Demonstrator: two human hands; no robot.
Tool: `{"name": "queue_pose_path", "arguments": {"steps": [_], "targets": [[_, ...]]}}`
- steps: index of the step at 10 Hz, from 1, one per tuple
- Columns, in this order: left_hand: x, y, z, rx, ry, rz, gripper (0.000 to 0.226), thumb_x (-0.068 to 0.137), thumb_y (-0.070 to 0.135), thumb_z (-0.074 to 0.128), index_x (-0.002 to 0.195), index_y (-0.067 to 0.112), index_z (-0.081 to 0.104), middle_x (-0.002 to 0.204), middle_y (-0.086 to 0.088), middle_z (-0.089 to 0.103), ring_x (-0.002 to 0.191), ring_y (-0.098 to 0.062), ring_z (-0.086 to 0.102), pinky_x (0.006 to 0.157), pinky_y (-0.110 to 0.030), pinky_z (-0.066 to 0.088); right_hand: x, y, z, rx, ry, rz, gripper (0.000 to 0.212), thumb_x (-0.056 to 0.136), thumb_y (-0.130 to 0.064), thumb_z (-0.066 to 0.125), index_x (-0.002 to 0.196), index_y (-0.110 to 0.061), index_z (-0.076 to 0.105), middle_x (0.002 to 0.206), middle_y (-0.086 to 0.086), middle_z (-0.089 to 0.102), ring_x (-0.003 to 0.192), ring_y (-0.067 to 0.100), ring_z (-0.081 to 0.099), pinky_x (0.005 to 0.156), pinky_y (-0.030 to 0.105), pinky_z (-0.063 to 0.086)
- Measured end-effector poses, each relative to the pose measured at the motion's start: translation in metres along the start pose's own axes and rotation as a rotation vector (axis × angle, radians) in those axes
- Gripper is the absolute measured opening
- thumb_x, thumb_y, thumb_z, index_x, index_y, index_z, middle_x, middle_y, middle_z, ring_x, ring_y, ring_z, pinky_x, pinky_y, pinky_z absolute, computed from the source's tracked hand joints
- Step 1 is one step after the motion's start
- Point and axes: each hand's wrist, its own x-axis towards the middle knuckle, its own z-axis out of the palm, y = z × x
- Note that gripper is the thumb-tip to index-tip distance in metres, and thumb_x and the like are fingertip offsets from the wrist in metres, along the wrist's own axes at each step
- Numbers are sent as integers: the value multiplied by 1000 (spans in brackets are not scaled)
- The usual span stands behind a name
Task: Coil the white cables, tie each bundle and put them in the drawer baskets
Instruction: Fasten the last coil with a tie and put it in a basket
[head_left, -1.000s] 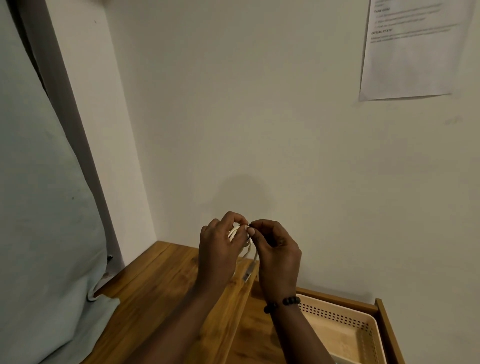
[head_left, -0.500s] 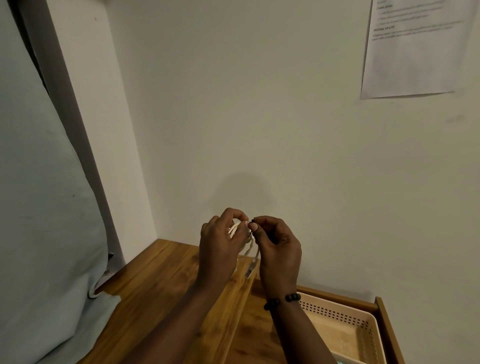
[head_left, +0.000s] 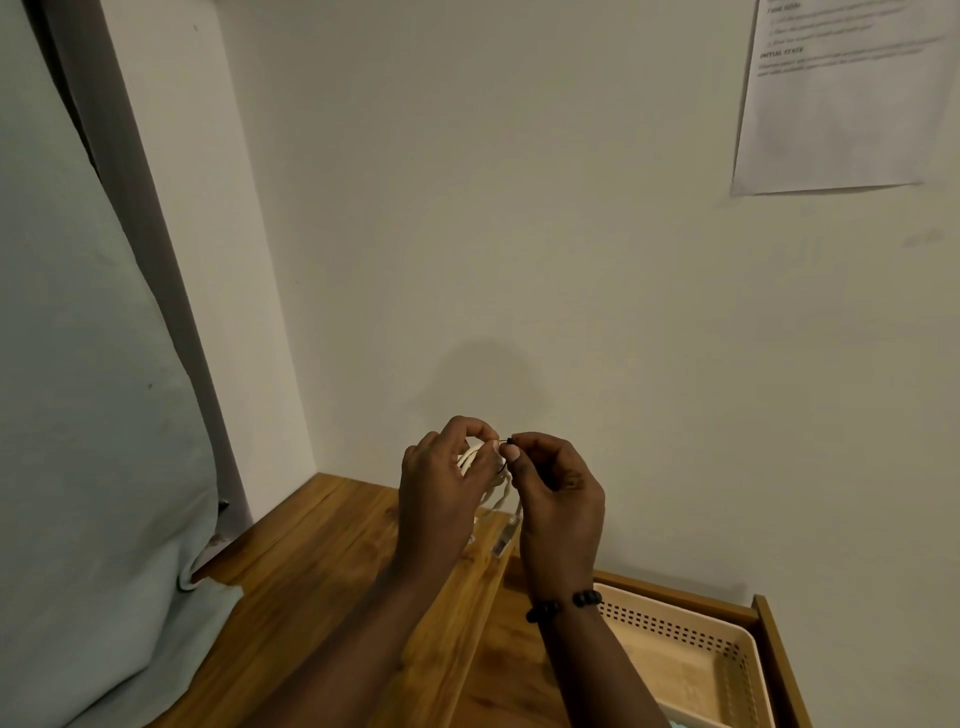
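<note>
Pale walls meet in a corner above a wooden top (head_left: 332, 561), with a printed sheet (head_left: 841, 93) taped up at the right and grey cloth (head_left: 88, 415) hanging at the left. Below the top's right edge a drawer (head_left: 779, 660) stands open, holding a beige perforated basket (head_left: 691, 654); what shows of the basket has no cable in it, though its near end is out of view.

Both hands are raised over the top's edge. Left hand (head_left: 441, 493) has its fingers curled round a coiled white cable (head_left: 470, 460), whose plug end (head_left: 503, 540) dangles below. Right hand (head_left: 563, 499) pinches a thin dark tie (head_left: 505, 441) at the coil between thumb and forefinger.

Judging by this, the coiling of this cable looks done and the tying is under way. Left to do: finish the tie, lower the bundle into the basket, and handle any other cables, none of which are visible.
</note>
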Motion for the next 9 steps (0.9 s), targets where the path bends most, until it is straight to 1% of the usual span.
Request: {"name": "queue_pose_path", "arguments": {"steps": [1,3,5,6,7,9], "targets": [[0,-1,0,14,3,-3,20,89,36,65,106,27,62,100,0,69,92,-22,63,67,-39,61,1,0,1,2,-8,-2,13,87,-9,69,97,-15,72,88,-9,73,86,5,68,72,13,54],[1,1,0,43,16,-16,18,88,33,67,105,25,64,99,-3,69,92,-20,60,67,-35,59,1,2,2,-14,-34,6,13,87,-9,69,97,-16,72,88,-10,73,85,1,67,71,10,52],[2,0,1,36,21,-27,18,87,32,69,103,23,64,97,-2,70,89,-22,63,66,-36,60,-1,4,3,-13,0,-5,12,87,-10,69,97,-15,72,88,-9,72,86,4,67,72,11,53],[1,1,1,47,21,-15,18,87,29,69,103,22,65,96,-3,70,89,-21,61,65,-33,59,0,4,2,-7,-4,6,12,87,-10,69,97,-15,72,88,-9,72,86,3,67,72,11,53],[1,0,1,52,20,-10,17,87,29,69,103,23,65,95,-3,69,90,-21,60,65,-34,58,0,4,3,-9,-12,13,12,87,-9,69,97,-16,72,89,-9,72,86,3,67,71,11,53],[-1,-2,1,54,14,-9,17,88,30,68,104,23,65,96,-3,69,91,-20,59,65,-30,57,0,4,2,-12,-44,12,13,87,-8,69,97,-15,73,88,-10,73,86,2,67,72,9,52]]}}
